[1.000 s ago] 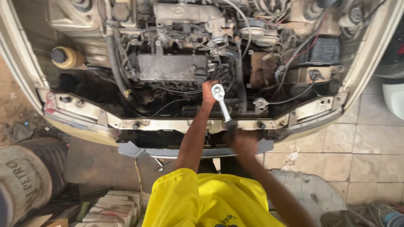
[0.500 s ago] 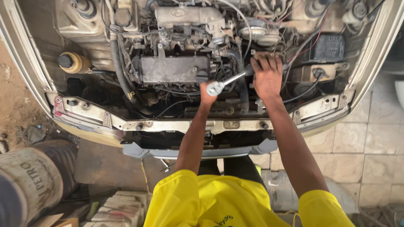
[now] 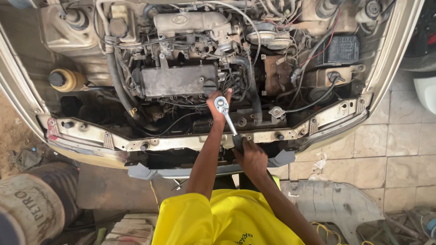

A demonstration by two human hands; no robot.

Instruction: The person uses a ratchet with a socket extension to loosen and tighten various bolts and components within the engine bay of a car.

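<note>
Both hands grip the ratchet wrench [image 3: 225, 115]; right hand [image 3: 250, 156] has swung its handle down.

The single head camera is looking steeply down from above, fairly near, onto the open engine bay [image 3: 204, 81].

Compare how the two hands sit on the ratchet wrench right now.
The left hand cups the ratchet wrench at its round head, deep among the engine hoses. The right hand grips the dark handle end, lower, in front of the radiator support. The left arm reaches straighter; the right is bent. Both touch the same tool.
</note>
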